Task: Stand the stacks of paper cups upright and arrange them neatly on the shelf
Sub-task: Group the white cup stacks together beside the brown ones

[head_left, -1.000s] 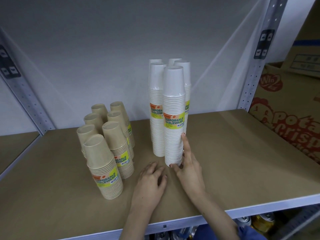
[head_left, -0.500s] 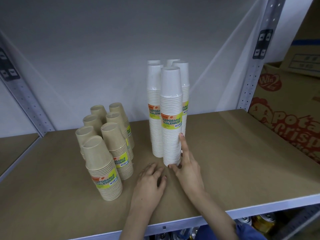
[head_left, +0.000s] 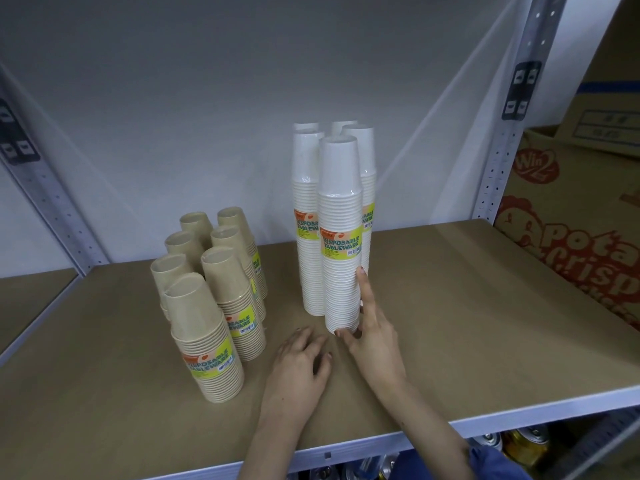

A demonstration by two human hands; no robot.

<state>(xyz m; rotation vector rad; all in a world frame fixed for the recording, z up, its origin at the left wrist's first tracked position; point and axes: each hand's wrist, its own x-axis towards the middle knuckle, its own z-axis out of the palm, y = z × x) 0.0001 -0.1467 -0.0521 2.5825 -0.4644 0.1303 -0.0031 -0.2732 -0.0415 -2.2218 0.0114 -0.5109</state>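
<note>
Head view, looking down onto the shelf (head_left: 450, 306). Standing upright on the board: a cluster of tall white cup stacks (head_left: 332, 216) at centre, toward the far side, and a cluster of shorter brown cup stacks (head_left: 214, 292) to the left, the two groups apart. Steadying the nearest white stack (head_left: 341, 237): the right hand (head_left: 372, 341), index finger lying up the stack's right side, thumb touching its base, not wrapped around it, more bracing than gripping. Resting flat on the shelf just left of that: the left hand (head_left: 299, 368), fingers spread and relaxed, holding nothing. Sitting well forward of its group: the nearest brown stack (head_left: 204, 344), close to the shelf's near edge. Showing on the right beyond the upright: cardboard cartons (head_left: 581, 209).

Looking nearly done, judging by everything standing. Watching the risk now: that tall white stack being narrow at the foot, tipping easily under any sideways nudge from the finger, and knocking its close-packed neighbours over domino fashion. Also worth minding: the forward brown stack catching a withdrawing wrist and going off the edge.
</note>
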